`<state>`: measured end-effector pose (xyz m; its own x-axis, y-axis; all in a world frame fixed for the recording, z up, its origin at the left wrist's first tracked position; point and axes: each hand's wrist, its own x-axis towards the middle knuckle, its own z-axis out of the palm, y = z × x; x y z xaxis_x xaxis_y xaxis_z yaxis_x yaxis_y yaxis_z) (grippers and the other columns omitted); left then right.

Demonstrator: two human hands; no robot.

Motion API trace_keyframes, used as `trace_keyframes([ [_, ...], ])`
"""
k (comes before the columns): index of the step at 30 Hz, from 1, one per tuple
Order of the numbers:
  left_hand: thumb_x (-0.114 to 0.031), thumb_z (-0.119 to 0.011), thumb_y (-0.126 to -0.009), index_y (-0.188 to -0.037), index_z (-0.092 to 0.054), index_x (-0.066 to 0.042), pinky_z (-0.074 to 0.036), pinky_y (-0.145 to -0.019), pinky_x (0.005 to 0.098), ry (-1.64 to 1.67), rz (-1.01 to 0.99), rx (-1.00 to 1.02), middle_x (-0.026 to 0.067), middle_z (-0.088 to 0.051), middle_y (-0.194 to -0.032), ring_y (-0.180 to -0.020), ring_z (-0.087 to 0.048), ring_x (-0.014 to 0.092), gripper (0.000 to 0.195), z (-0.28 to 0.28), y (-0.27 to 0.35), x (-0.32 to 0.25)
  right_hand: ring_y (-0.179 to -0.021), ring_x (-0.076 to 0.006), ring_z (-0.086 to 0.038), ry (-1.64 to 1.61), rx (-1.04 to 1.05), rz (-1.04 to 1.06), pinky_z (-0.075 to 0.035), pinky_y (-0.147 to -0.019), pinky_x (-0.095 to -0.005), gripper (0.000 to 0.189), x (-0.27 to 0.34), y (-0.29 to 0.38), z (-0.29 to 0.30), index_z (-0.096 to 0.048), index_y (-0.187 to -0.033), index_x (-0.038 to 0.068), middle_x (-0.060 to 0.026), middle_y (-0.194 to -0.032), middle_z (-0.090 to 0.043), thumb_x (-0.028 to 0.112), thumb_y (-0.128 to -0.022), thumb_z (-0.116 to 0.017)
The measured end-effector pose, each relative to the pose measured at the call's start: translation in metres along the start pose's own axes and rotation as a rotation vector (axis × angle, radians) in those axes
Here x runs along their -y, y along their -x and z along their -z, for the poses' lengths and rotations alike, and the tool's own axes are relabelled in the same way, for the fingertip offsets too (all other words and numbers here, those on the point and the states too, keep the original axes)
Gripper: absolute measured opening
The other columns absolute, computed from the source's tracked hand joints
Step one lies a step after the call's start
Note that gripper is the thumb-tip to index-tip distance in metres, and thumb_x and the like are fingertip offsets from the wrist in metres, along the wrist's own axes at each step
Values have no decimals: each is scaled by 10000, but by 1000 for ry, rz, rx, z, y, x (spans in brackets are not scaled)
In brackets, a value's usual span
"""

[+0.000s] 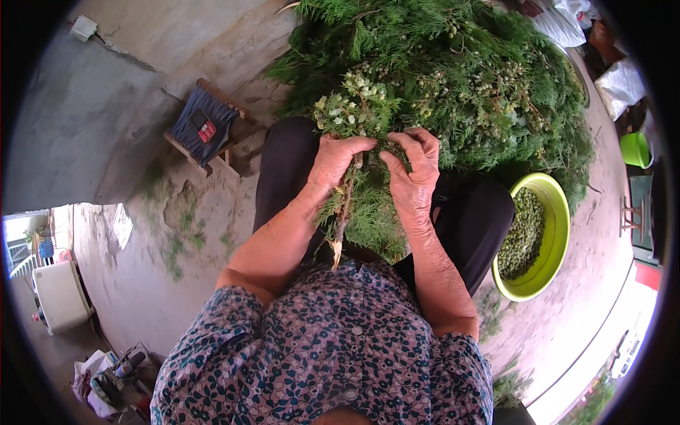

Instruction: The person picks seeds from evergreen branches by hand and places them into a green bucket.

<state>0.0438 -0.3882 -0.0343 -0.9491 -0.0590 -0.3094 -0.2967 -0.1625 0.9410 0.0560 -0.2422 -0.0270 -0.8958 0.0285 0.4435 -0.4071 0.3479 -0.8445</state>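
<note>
My left hand point(334, 159) grips a conifer branch point(348, 199), its thumb pointing right. The branch's broken woody end hangs down toward my lap, while its leafy top bears a cluster of pale green cones point(345, 109) above the hand. Just to the right, my right hand point(415, 167) is at the foliage with thumb and forefinger slightly apart; nothing shows between them. Beyond my knees lies a large heap of green conifer branches point(451, 69), many bearing cones. By my right knee, a lime-green basin point(558, 260) holds many small green cones point(522, 231).
At the left stands a low folding stool point(186, 101) with a mobile phone point(203, 125) on its dark woven seat. Green scraps point(175, 255) litter the concrete floor. A green bucket point(634, 150) and white plastic bags point(619, 87) are at the far right.
</note>
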Motion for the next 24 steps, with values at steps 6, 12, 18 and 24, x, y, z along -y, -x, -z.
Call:
trace_keyframes([
  [6,-119,-697,-680,-806,-675,25,-464,-600,236,22,37,-7,72,-661,-745,-625,-589,106,193,1,4,-8,-860,-199,-496,-20,13,-117,-430,-722,-262,277,-18,5,-7,-624,-918,34,-75,-930,-495,-75,-664,-645],
  [12,-117,-709,-678,-796,-675,22,-441,-530,229,22,30,-14,58,-648,-689,-577,-563,92,186,2,9,-8,-803,-153,-511,-95,-30,-19,-452,-688,-221,216,-22,0,-14,-591,-905,35,-43,-893,-478,-70,-716,-607],
  [18,-148,-667,-749,-692,-644,-19,-348,-500,234,-9,-4,15,-1,-534,-542,-481,-440,61,143,6,15,-9,-687,-142,-538,-244,-135,-355,-435,-584,-235,51,-32,-16,5,-518,-878,39,-54,-845,-559,48,-835,-544],
  [24,-136,-678,-724,-753,-675,-13,-362,-471,220,41,-31,-5,9,-603,-607,-489,-487,59,127,9,9,-1,-660,-106,-530,-970,-66,-692,-407,-548,-212,113,-14,-15,10,-536,-909,15,-17,-796,-560,96,-838,-571],
])
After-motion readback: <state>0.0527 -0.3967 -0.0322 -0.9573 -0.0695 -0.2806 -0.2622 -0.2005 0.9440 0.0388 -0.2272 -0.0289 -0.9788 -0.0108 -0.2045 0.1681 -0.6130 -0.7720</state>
